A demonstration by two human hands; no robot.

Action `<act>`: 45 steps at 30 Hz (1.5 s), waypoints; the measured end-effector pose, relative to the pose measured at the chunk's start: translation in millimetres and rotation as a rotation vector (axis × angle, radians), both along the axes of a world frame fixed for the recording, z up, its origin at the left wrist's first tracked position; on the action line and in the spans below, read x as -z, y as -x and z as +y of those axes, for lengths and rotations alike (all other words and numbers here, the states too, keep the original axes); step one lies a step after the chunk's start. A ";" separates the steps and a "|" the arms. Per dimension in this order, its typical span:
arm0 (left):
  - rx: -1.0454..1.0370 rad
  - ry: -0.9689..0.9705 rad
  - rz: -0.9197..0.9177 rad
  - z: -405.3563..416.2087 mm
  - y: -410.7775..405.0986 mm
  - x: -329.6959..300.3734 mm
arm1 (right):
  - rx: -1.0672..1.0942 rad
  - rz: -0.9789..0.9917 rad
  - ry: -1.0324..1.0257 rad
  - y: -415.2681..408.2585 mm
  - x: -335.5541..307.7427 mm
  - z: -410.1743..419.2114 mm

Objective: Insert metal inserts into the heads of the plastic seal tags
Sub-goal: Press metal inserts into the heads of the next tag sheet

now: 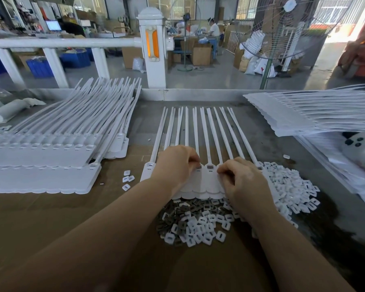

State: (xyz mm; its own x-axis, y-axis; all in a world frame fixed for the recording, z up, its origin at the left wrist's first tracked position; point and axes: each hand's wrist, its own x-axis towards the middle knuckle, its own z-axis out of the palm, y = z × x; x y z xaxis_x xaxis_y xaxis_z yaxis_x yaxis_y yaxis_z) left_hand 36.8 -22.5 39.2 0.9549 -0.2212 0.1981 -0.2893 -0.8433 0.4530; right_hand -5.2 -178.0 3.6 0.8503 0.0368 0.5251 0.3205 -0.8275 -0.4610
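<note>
A joined strip of white plastic seal tags (pixel 208 182) lies flat in the middle of the table, its long tails pointing away from me. My left hand (pixel 175 163) rests on the strip's left part, fingers curled down onto a tag head near the centre. My right hand (pixel 242 178) sits on the right part, fingertips curled at another head; whether either pinches an insert is hidden. One head (pixel 210 166) between the hands shows a dark slot. A heap of grey metal inserts (pixel 177 213) and white plastic caps (pixel 200 228) lies just below the strip.
A tall stack of tag strips (pixel 51 148) fills the left side. Another stack (pixel 308 114) lies at the right, with more white caps (pixel 291 186) piled beside my right hand. Three loose caps (pixel 128 180) lie left of the strip. A white railing (pixel 152 51) stands behind the table.
</note>
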 end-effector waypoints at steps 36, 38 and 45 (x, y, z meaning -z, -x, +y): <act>0.120 -0.127 -0.041 10.2 9.7 6.0 | 0.047 0.143 -0.382 -2.9 -7.8 -6.9; 0.138 -0.126 -0.043 12.1 9.3 9.2 | 0.037 0.171 -0.448 -3.9 -9.0 -8.5; 0.234 -0.441 -0.157 5.6 10.6 10.6 | 0.024 0.148 -0.590 -4.2 -10.7 -10.1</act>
